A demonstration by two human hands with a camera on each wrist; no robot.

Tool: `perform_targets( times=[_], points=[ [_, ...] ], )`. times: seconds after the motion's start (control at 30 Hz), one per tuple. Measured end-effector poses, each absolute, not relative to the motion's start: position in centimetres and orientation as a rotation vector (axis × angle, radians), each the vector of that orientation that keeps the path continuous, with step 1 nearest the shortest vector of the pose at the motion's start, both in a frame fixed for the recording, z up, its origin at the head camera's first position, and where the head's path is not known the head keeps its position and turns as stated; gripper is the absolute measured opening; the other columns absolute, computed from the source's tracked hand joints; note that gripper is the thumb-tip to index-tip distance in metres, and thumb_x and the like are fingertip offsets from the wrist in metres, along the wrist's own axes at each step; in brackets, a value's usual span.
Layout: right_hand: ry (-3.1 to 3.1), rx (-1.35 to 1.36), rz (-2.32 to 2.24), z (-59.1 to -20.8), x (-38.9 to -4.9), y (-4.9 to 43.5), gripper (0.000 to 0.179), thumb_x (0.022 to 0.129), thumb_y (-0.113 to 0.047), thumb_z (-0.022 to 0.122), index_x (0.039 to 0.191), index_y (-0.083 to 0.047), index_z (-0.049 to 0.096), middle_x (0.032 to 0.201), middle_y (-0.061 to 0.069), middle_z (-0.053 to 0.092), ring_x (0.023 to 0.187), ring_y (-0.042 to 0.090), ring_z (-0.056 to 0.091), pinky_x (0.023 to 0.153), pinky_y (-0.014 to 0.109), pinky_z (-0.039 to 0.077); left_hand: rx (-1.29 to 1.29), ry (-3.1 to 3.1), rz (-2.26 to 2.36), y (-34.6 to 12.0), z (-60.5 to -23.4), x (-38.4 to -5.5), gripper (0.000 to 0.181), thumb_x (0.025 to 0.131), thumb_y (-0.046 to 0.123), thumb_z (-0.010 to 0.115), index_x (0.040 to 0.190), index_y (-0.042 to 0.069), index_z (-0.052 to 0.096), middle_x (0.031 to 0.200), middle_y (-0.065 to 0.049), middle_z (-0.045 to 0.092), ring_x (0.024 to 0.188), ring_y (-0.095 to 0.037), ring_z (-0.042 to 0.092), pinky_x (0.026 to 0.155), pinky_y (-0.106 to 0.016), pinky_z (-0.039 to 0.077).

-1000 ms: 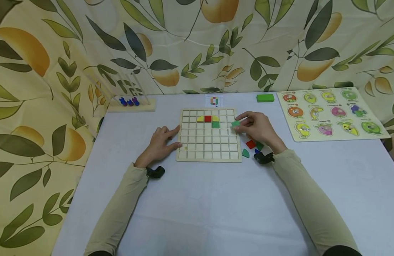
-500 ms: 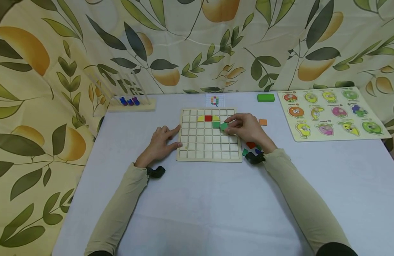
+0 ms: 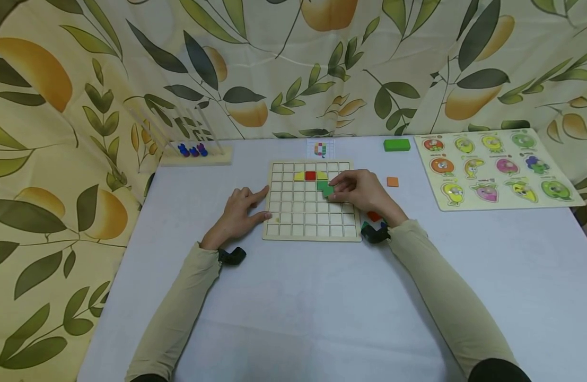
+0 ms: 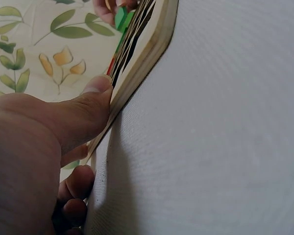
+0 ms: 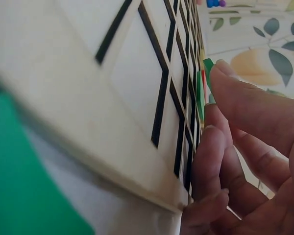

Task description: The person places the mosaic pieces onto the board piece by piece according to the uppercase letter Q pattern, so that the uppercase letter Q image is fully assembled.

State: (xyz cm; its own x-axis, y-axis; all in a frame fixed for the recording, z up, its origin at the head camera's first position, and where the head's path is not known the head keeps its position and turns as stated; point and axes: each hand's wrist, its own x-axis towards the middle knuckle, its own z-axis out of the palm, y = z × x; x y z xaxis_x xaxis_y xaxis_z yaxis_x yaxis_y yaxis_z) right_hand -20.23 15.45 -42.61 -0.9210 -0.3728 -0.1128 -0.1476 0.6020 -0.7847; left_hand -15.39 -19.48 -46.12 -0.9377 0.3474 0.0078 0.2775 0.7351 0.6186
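Note:
A wooden grid board (image 3: 299, 223) lies on the table. In its upper rows sit a red square tile (image 3: 310, 175), two yellow tiles (image 3: 298, 176) and a green square tile (image 3: 320, 184). My right hand (image 3: 362, 190) pinches another green tile (image 3: 328, 191) between thumb and fingers, close over the grid, diagonally below and right of the placed green one. In the right wrist view the held tile (image 5: 208, 65) is tilted at the thumb tip. My left hand (image 3: 239, 212) touches the board's left edge with thumb and forefinger spread; the thumb (image 4: 90, 100) presses at its rim.
Loose tiles, among them a red one (image 3: 374, 216), lie partly hidden under my right wrist. An orange tile (image 3: 392, 182) lies right of the hand. Behind the board stand a pattern card (image 3: 320, 149), a green block (image 3: 396, 145), a fruit puzzle (image 3: 479, 183) and a peg stand (image 3: 217, 159).
My right hand has moved left from the board's right edge with the green tile, bringing it beside the placed green tile. The orange tile has come into sight. My left hand stays put.

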Motion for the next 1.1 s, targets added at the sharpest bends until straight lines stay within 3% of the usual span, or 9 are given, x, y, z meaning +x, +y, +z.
perform_targets(
  times=[0.43,1.1],
  points=[
    [2.544,-0.399,-1.170,-42.6,-20.4,14.5,0.033,0.088,-0.022,0.090,0.114,-0.007,0.078,0.100,0.010,0.075,0.089,0.024,0.059,0.082,0.036,0.044,0.509,2.823,0.982,-19.6,-46.1,-15.3,0.073,0.098,0.028,0.079,0.160,0.012,0.046,0.097,-0.009,0.048,0.089,-0.023,0.032,0.082,-0.035,0.023],
    [2.550,-0.315,-1.180,-42.5,-20.5,13.9,0.032,0.084,-0.018,0.093,0.111,-0.008,0.080,0.097,0.007,0.079,0.091,0.024,0.066,0.084,0.037,0.044,0.504,2.828,0.981,-19.5,-45.9,-15.4,0.074,0.096,0.027,0.080,0.160,0.012,0.046,0.097,-0.010,0.049,0.090,-0.024,0.033,0.083,-0.035,0.025]
  ],
)
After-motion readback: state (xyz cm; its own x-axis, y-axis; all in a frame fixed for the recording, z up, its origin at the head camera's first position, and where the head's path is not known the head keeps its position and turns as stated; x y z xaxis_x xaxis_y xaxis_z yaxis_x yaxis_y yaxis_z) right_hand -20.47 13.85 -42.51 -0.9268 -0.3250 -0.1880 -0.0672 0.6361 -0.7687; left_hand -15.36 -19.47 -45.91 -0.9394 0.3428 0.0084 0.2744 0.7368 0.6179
